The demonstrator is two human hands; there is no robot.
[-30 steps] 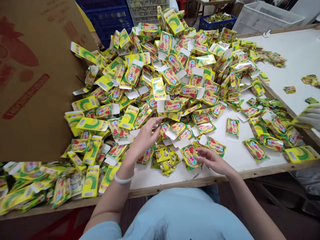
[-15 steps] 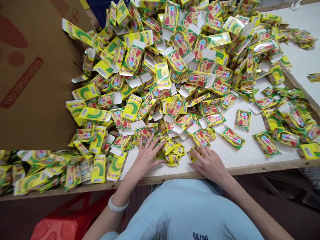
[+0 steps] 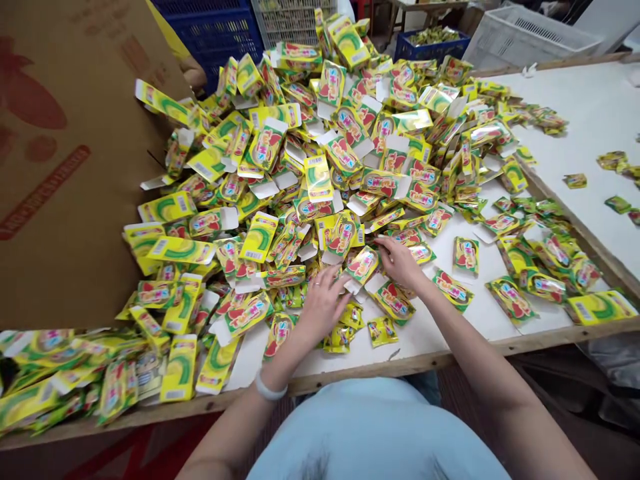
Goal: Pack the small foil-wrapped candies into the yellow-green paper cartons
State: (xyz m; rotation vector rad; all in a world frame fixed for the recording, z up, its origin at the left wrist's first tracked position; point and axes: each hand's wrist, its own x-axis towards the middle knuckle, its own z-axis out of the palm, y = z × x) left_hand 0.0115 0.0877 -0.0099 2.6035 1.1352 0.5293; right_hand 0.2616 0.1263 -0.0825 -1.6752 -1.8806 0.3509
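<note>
Between my hands lies a small printed candy box (image 3: pixel 362 263), its white end flap towards my left hand. My right hand (image 3: pixel 400 262) has its fingers closed at the upper right edge of this box. My left hand (image 3: pixel 323 305) reaches in from the lower left, fingers loosely apart, the fingertips by the flap. Below them on the white table are small yellow candy packets (image 3: pixel 340 338), and a single packet (image 3: pixel 383 331) lies apart to the right. Another open-flapped box (image 3: pixel 393 300) rests under my right wrist.
A big heap of printed boxes (image 3: pixel 265 147) rises ahead. A large brown carton (image 3: pixel 75 200) stands at the left. Wooden strips edge the table (image 3: pixel 435 333). Farther back are a blue crate (image 3: pixel 215 37), a white crate (image 3: pixel 535 40) and part of another person's arm (image 3: pixel 193 72).
Both hands have left the yellow packets at the table's front and moved forward to a box in the heap. The view has tilted up, showing crates behind.
</note>
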